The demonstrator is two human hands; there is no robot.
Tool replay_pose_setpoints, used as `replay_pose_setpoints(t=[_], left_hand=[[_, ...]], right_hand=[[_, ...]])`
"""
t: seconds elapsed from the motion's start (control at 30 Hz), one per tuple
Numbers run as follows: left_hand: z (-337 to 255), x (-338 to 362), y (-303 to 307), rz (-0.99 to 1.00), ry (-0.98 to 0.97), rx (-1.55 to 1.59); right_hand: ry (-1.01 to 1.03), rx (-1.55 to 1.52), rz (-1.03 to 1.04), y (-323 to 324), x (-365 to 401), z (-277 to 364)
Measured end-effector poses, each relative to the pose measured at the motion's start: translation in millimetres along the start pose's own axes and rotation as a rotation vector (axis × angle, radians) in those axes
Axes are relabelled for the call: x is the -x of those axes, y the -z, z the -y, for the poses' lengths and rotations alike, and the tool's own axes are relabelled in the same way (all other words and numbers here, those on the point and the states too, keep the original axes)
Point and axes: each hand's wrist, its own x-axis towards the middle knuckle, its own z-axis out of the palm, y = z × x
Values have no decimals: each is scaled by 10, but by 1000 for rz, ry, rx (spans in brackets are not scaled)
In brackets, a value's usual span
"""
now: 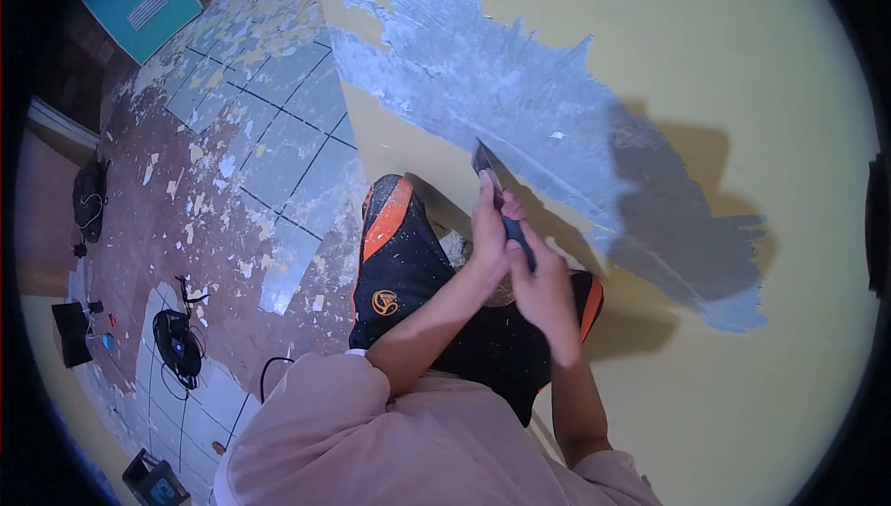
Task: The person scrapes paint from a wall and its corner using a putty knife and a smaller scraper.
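Both my hands are wrapped round a scraper [484, 159] with a dark handle and a pointed-looking metal blade. My left hand [489, 232] grips it nearer the blade, and my right hand [540, 285] holds the lower end of the handle. The blade is at the lower edge of a bare grey patch [520, 88] on the yellow wall [724, 23]; whether it touches the wall I cannot tell. Ragged edges of yellow coating surround the patch.
My knees in black and orange trousers [408, 265] are close to the wall. Flakes lie over the tiled floor [288, 144]. A teal box [148, 5] stands at the upper left. Black bags [176, 343] with cords and a dark container [153, 480] are at the left.
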Motion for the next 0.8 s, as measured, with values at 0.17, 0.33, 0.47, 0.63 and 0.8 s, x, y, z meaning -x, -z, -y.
replay_pose_setpoints(t=[0.17, 0.33, 0.47, 0.63, 0.8], left_hand=[[132, 153, 310, -76, 157, -274], [-441, -243, 386, -1, 13, -172], [-412, -194, 487, -133, 143, -183], [-502, -261, 583, -4, 49, -446], [-291, -187, 521, -78, 91, -383]], right_hand=[[-276, -31, -11, -282, 291, -39], [-177, 0, 29, -596, -163, 75], [-76, -14, -119, -774, 7, -21], [-78, -62, -269, -1127, 33, -208], [-201, -122, -211, -922, 122, -360]])
